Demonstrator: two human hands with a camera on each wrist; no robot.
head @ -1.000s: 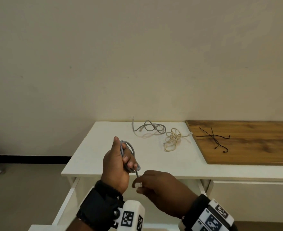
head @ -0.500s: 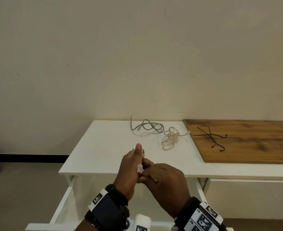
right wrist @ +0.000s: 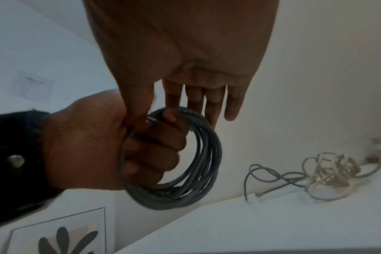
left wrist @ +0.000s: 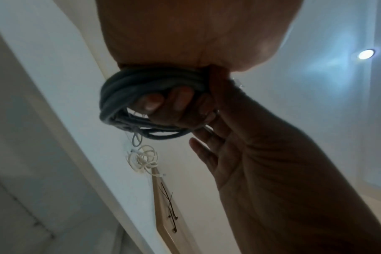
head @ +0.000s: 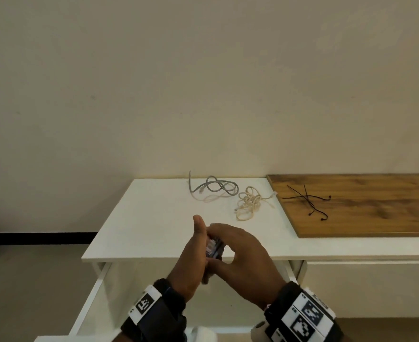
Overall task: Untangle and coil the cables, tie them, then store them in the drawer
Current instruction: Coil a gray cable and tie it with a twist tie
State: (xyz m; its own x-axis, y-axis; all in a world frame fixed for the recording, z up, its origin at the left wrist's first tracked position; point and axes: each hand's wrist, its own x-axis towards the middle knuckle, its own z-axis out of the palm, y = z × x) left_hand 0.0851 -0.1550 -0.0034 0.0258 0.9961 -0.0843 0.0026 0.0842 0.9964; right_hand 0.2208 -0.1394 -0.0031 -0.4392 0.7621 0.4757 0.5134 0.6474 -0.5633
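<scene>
Your left hand (right wrist: 128, 151) curls round the springy grey coil (right wrist: 194, 171) above the table's (head: 154, 230) 6 o'clock edge, right hand (head: 243, 257) pinching its loose end; grip across all loops.

A plain cream wall (head: 203, 82) rises behind the white bench (head: 154, 218), a wooden board (head: 376, 213) lies on its right part, and a round ceiling light (left wrist: 366, 54) glows overhead.

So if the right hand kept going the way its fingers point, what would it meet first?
The gray cable coil held in the left hand. The right hand has its fingertips at the coil's top already, apparently touching it, though depth is unclear.
</scene>
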